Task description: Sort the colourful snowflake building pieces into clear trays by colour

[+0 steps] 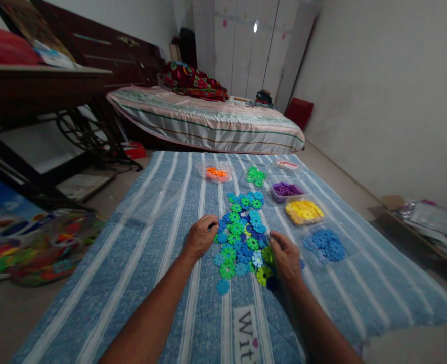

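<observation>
A loose pile of flat, notched plastic discs [242, 242] in blue, green, yellow-green and dark blue lies on the striped cloth [178, 303]. My left hand [201, 236] is at the pile's left edge, fingers closed around a small dark disc [211, 226] that is partly hidden. At the right edge, my right hand [287, 257] has its fingers curled together beside the discs; whatever they hold cannot be made out. Clear containers right of the pile hold sorted pieces: blue discs [327, 244], yellow pieces [305, 211] and purple pieces [287, 189].
Behind the pile are green discs [256, 176], a container with orange pieces [216, 174] and a small clear box [287, 165]. A clear plastic bag or lid [153, 202] lies on the left. Beyond stands a bed [216, 121]; a sewing table [45, 76] is at left.
</observation>
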The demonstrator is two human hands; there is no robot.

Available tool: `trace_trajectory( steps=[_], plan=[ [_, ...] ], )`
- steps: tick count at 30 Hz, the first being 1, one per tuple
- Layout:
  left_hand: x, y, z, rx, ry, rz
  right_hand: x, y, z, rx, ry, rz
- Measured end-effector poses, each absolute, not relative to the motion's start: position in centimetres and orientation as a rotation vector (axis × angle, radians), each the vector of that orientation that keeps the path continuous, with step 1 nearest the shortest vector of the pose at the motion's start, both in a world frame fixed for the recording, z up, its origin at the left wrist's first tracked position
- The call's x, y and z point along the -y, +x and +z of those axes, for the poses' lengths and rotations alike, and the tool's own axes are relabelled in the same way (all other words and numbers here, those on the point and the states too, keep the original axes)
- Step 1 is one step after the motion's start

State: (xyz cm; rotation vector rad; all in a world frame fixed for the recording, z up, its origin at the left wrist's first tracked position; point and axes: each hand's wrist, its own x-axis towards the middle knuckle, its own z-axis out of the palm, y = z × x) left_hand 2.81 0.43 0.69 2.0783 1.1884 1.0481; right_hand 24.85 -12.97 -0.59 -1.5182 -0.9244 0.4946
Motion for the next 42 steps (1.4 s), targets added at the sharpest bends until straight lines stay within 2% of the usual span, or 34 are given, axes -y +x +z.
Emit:
trace_trajectory(
  steps=[18,21,29,42],
  plan=[
    [-0.6,2.9,0.4,-1.195,2.137,1.053,16.1,25.6,0.4,0.811,-1.454,0.704],
    [-0.7,2.9,0.2,-1.176,2.164,1.076,16.4,25.9,-0.2,0.93,-1.498,0.615],
    [-0.6,2.8,0.2,-1.167,2.175,1.092,16.0,26.0,-1.8,1.403,-1.665,0.132],
    [0.2,2.7,-0.2,-1.175,2.224,1.11,16.1,26.5,-2.5,1.413,-1.734,0.183]
  ],
)
